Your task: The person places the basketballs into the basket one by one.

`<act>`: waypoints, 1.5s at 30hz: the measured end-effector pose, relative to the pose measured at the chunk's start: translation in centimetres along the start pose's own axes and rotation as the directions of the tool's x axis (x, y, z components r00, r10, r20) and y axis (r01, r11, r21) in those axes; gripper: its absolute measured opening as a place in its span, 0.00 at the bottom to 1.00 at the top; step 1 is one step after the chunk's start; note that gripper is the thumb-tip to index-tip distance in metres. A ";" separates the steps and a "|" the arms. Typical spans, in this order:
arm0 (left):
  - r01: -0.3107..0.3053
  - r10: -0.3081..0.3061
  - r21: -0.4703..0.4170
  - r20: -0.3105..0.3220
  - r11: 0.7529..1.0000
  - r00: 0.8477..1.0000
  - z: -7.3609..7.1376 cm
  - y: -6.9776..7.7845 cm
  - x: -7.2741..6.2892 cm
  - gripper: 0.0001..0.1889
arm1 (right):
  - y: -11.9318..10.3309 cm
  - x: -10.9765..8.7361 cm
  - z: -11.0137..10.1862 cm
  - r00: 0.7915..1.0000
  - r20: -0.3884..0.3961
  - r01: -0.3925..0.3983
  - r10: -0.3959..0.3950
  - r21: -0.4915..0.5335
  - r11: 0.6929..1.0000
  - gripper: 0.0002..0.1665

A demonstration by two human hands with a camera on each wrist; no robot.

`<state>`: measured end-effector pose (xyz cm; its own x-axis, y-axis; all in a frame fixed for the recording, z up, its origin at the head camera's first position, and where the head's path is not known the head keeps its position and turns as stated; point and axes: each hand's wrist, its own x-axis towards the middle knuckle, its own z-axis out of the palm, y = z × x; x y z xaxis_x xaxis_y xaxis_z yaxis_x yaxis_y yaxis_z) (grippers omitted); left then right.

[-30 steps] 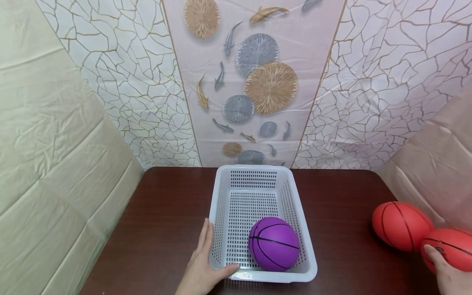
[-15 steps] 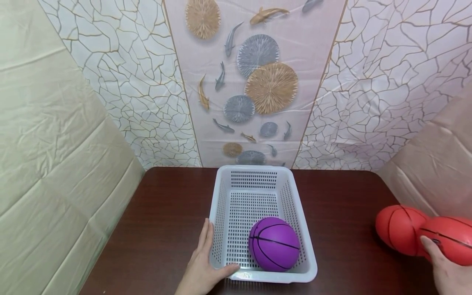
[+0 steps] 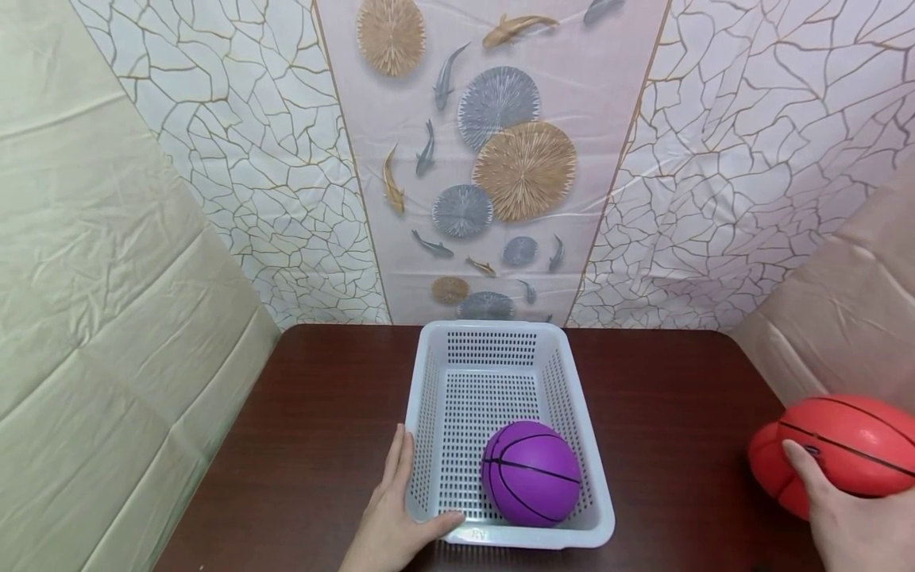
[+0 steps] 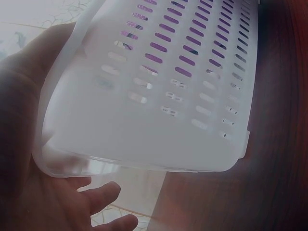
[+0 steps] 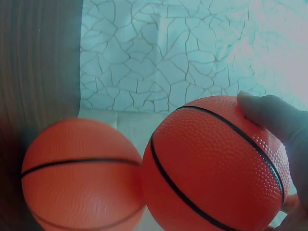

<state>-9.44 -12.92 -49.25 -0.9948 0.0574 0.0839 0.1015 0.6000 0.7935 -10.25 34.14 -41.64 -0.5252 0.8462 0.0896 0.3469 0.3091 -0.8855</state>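
Note:
A purple basketball (image 3: 531, 473) lies near the front right inside a white perforated plastic basket (image 3: 599, 492). My left hand (image 3: 391, 516) rests at the basket's near left corner, thumb over the front rim and fingers stretched along the left side. In the left wrist view, the basket's slotted wall (image 4: 120, 134) stands beside that hand's fingers (image 4: 101, 197). At the far right, my right hand (image 3: 854, 516) grips a red basketball (image 3: 858, 445), its thumb pressed on the ball. Behind it, partly hidden, is a second red basketball (image 3: 772, 465); the right wrist view shows this other ball (image 5: 82, 178) more fully.
The dark wood table (image 3: 672, 429) runs on both sides of the basket. Cream padded panels (image 3: 107, 334) flank the left and right. A patterned cloth wall (image 3: 515, 167) rises behind the table's far edge.
My right hand has moved left and slightly up with the red basketball, which now covers more of the second red ball. That second ball has shifted slightly right. The left hand stays put.

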 end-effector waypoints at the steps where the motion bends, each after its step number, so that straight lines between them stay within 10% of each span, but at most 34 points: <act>1: 0.001 -0.001 0.000 0.001 1.000 1.000 0.0 0.0 0.0 0.64 | 0.0 -0.1 0.0 1.000 -0.002 0.001 -0.001 -0.016 1.000 0.60; 12: -0.003 0.003 0.010 -0.006 1.000 1.000 0.1 -0.2 -0.1 0.65 | -1.3 -1.4 1.2 0.981 -0.053 0.187 -0.187 -0.013 0.982 0.61; 19: -0.004 0.004 0.010 -0.008 1.000 1.000 0.1 -0.3 -0.2 0.65 | -1.8 -2.9 3.0 0.927 -0.072 0.372 -0.368 0.055 0.926 0.65; 30: -0.006 0.006 0.013 -0.016 1.000 1.000 0.2 -0.3 -0.1 0.64 | -3.6 -5.4 4.9 0.906 0.082 0.409 -0.415 0.081 0.909 0.69; 45: 0.004 -0.004 0.003 0.002 1.000 1.000 0.1 -0.1 0.0 0.64 | -5.1 -7.7 7.0 0.808 0.171 0.547 -0.563 0.133 0.826 0.71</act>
<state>-9.48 -12.88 -49.37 -0.9952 0.0563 0.0794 0.0973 0.6025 0.7922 -13.44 23.02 -41.06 -0.7530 0.4356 0.4932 -0.1047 0.6607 -0.7433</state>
